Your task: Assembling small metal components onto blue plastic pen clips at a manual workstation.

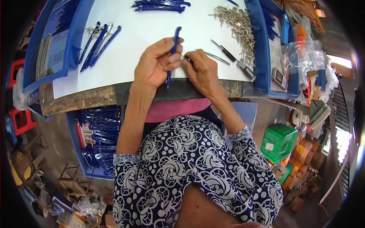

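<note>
My left hand (155,62) is closed round a slim blue stick-like part (175,46), held upright with its rounded end above the fingers and its tip below them. Close beside it, my right hand (201,70) has its fingers bent and pinched against the part. What they grip, a small metal bit perhaps, is hidden. A thin grey metal strip (217,57) runs out from behind the right hand; I cannot tell whether the hand holds it. To the right on the white tabletop (125,49) lie a dark-handled pointed tool (228,55) and a grey-and-black tool (245,70).
Small metal pieces (237,28) are heaped at the right. Blue parts with metal fittings (98,45) lie at the left, and more blue parts (159,5) at the back. Blue bins (72,49) flank the work surface. A low bin of blue parts (100,140) stands beside my left arm.
</note>
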`<state>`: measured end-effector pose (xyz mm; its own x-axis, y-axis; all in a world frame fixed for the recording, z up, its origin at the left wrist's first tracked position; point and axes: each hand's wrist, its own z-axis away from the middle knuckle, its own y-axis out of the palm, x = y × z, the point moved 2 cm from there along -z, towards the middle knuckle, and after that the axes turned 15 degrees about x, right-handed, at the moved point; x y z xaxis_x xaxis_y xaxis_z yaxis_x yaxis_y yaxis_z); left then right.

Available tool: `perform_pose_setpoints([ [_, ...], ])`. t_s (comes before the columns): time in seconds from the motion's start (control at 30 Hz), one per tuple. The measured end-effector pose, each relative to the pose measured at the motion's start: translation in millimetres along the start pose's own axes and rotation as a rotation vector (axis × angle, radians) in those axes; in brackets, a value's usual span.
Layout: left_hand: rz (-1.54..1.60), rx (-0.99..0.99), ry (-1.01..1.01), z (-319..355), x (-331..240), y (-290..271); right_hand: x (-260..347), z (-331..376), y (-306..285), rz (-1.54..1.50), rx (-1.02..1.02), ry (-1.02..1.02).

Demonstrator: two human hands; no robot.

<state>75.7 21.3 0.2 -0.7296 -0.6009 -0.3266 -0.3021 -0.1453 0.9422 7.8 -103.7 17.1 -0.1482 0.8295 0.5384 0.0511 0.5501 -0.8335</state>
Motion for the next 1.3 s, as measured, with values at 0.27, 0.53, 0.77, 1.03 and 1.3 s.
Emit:
perform_pose_setpoints([
  [0.27, -0.067, -0.001, -0.003, -1, -3, -6, 5, -3, 9, 0.100, -0.015, 0.054],
  [0.53, -0.033, -0.016, -0.033, -3, 3, -11, -11, 10, -26, -0.148, -0.024, 0.040],
  [0.77, -0.024, -0.018, -0.041, -5, 6, -12, -45, 18, -51, 0.059, -0.039, 0.154],
  [1.03, -0.009, 0.005, -0.050, -4, 5, -13, -38, 16, -34, 0.492, 0.105, 0.005],
  [1.3, 0.090, 0.071, -0.048, -4, 6, -16, -39, 1, -42, 0.518, 0.348, 0.075],
])
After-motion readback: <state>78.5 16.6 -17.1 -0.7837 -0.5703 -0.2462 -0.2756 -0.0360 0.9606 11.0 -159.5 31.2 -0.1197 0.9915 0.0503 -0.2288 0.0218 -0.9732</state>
